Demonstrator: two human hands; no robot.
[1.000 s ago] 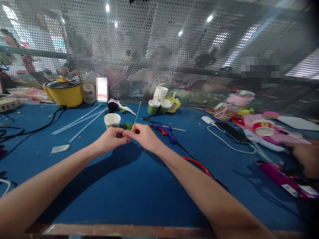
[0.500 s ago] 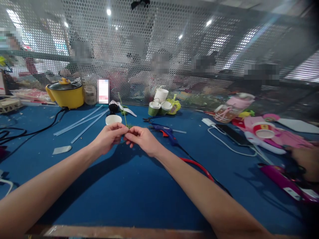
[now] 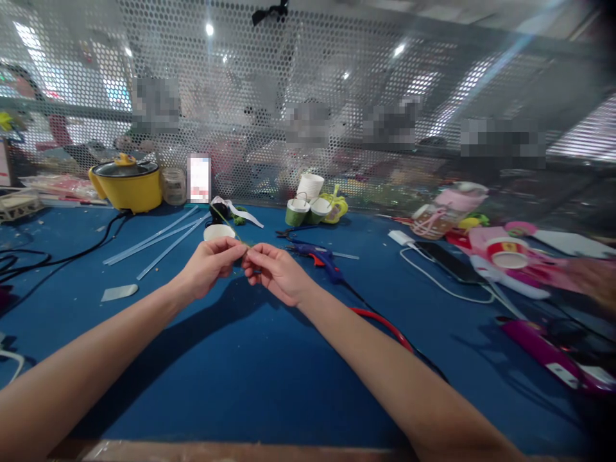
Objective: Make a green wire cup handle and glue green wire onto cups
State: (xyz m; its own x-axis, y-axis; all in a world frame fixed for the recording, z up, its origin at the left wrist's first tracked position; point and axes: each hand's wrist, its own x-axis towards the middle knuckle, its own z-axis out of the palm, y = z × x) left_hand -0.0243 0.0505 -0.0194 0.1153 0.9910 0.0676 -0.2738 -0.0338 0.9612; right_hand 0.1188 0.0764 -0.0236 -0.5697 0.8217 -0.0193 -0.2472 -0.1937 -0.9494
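A thin green stem rises at a slant from between my fingertips toward the upper left. My left hand pinches its lower end between thumb and forefinger. Close against it, my right hand is also closed in a pinch at the same spot, its other fingers curled. The fingertips hide the stem's lower end. Just behind my left hand stands a white paper cup. A blue glue gun lies to the right of my right hand, with pliers behind it.
Glue sticks and a yellow pot are at the left. Green-wrapped cups stand at the back before a perforated metal screen. On the right lie a phone, cables and a purple tool near another person's hand.
The green stem has tipped from nearly upright to leaning left. My right hand has turned slightly, and both hands stay together. The other person's hand at the right has moved back.
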